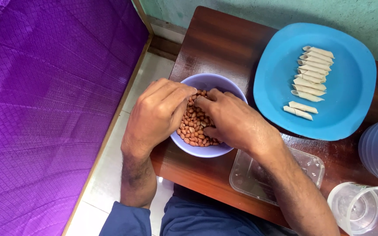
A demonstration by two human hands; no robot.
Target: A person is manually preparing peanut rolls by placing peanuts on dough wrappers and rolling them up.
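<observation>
Evidently both hands, left hand (156, 114) and right hand (232, 122), are pinching peanuts (194, 129) in the bowl (206, 150), fingers narrow; rolled strips (311, 74) are already lying on the plate (276, 74).

light: soft, even daylight | glare: I see sheen on table (224, 48) beyond the hands | focus: sharp, no blur

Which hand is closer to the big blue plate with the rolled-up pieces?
Right. The right hand sits in the lilac bowl of peanuts, beside the blue plate; the left hand is farther away.
</observation>
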